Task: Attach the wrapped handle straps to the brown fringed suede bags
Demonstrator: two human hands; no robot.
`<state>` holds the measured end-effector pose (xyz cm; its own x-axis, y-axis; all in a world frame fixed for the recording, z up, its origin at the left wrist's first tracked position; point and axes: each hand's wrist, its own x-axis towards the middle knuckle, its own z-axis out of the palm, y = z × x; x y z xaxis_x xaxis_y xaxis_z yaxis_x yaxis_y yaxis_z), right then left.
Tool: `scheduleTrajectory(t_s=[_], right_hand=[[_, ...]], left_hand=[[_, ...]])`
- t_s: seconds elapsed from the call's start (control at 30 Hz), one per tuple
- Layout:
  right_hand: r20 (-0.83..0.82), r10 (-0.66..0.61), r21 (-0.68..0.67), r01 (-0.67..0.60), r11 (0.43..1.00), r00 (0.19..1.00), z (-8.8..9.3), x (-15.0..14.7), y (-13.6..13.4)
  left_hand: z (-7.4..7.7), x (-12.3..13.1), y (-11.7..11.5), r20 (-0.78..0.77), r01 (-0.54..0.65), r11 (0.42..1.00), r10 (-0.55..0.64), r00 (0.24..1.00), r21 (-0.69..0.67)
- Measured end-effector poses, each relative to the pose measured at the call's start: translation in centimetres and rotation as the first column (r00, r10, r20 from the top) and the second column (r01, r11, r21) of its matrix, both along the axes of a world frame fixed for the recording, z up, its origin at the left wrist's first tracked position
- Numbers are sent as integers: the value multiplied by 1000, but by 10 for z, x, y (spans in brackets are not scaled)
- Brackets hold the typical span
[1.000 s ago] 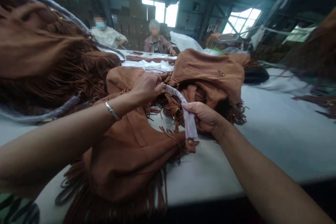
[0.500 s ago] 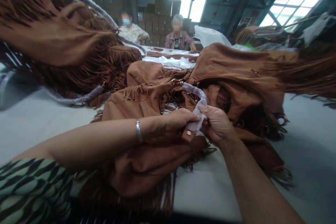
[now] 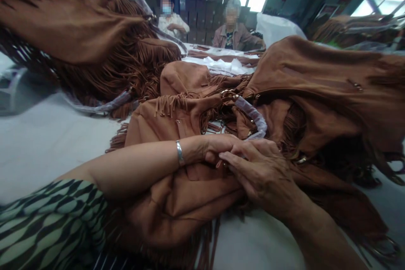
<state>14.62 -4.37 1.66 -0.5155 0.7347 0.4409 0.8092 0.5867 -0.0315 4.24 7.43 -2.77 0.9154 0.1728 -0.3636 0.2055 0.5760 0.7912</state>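
A brown fringed handbag (image 3: 158,124) lies in front of me on the white table. Its handle (image 3: 255,114), wrapped in clear plastic, curves up from a metal ring and runs down into my hands. My left hand (image 3: 220,147) is closed around the lower end of this handle, its thumb side toward the right. Over it lies my right hand (image 3: 261,171), back up, with its fingers bent against the left hand's fingers. The handle's end is mostly hidden beneath them. What the right fingertips grip cannot be made out.
More brown fringed bags are heaped on the left (image 3: 79,38) and on the right (image 3: 316,80). The white table (image 3: 63,135) shows at the left. Two people (image 3: 232,29) are across the table, before stacked cartons (image 3: 198,19) and white plastic sheeting (image 3: 278,29).
My right hand has turned from pinching the wrapped handle to lying over my left hand. The handle's end tab, visible before, is now covered. The view has shifted slightly.
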Motion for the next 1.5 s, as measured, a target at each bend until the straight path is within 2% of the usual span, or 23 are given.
scheduleTrajectory(t_s=[0.1,0.17,0.23,0.27,0.3,0.33,0.37,0.43,0.47,0.5,0.6,0.67,0.77,0.8,0.83,0.87,0.93,1.03,1.1,1.17,1.2,1.27,1.5], right_hand=[[49,-45,19,44,999,998,0,5,5],[6,-54,-14,54,998,999,1,10,8],[-173,-36,-92,20,996,984,3,17,10],[-336,-50,-151,-1,988,941,3,22,12],[-527,-92,-209,-24,978,845,3,29,13],[-712,-149,-251,-51,967,686,2,36,15],[-851,-202,-269,-72,960,484,1,44,16],[-961,-246,-258,-90,962,124,-2,59,18],[-970,-242,-243,-98,965,18,-3,66,19],[-969,-241,-235,-113,965,-44,-5,70,19],[-957,-281,-265,-184,946,-66,-8,76,18],[-959,-279,-264,-209,942,-47,-8,76,17],[-966,-258,-244,-238,940,-30,-8,74,14],[-967,-254,-238,-255,937,-31,-8,73,14],[-968,-251,-233,-273,933,-30,-8,73,13],[-968,-248,-232,-286,930,-24,-9,72,12],[-967,-256,-250,-305,919,21,-9,70,11],[-944,-311,-330,-349,877,111,-8,65,7],[-919,-374,-393,-382,836,128,-7,60,4],[-895,-434,-439,-394,808,107,-6,55,2],[-885,-457,-454,-394,799,93,-6,53,2],[-871,-487,-472,-392,790,67,-5,50,1],[-883,-465,-459,-343,820,70,-5,42,1]], left_hand=[[-1,1,4,0,43,999,-43,999,9],[0,0,4,7,33,999,-34,999,41],[2,-4,2,24,-5,996,2,1000,90],[5,-6,0,22,-47,986,44,999,161],[8,-8,-2,11,-106,958,107,994,266],[13,-10,-5,1,-161,903,176,984,398],[19,-11,-9,1,-194,820,230,973,538],[33,-12,-16,32,-175,638,229,973,750],[40,-11,-20,42,-128,570,162,986,811],[46,-8,-25,32,-66,504,75,997,861],[53,7,-38,-134,176,293,-158,978,940],[48,19,-46,-315,359,167,-243,918,918],[39,28,-54,-480,484,-35,-199,854,874],[37,27,-56,-485,483,-53,-168,858,874],[36,24,-57,-462,465,-17,-150,874,885],[36,20,-57,-422,435,72,-146,895,897],[40,7,-55,-292,322,303,-140,946,897],[49,-17,-50,-60,100,539,-91,994,836],[53,-30,-48,67,-11,719,-49,997,695],[54,-39,-46,181,-118,885,38,983,450],[54,-42,-45,223,-167,929,95,970,329],[53,-45,-43,270,-220,961,171,948,166],[40,-43,-32,339,-175,985,164,927,4]])
